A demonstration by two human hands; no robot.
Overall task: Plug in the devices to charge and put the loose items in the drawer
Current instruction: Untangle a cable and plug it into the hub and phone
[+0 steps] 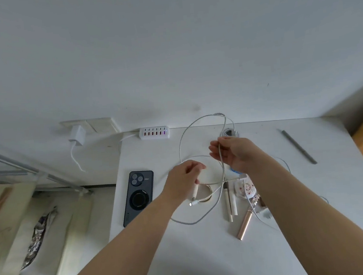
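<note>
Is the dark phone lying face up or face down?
Face down. The phone lies flat on the white table, left of the left hand, with its camera lenses and a round ring on the back showing.

White table (187, 254) — phone (138, 197) lies left; charging hub (154, 133) behind; pen (298, 146) right.

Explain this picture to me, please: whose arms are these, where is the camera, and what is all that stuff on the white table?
There is no machine here. A person wears a wide-angle camera on the head, looking down at their own two bare hands over a white table.

The right hand holds a white cable up in a loop. The left hand grips another stretch of cable; a loose plug end lies just below it.

On the table lie a dark phone face down, a multi-port charger by the wall, a grey pen, a rose-gold stick and some small items too blurred to name.
</note>
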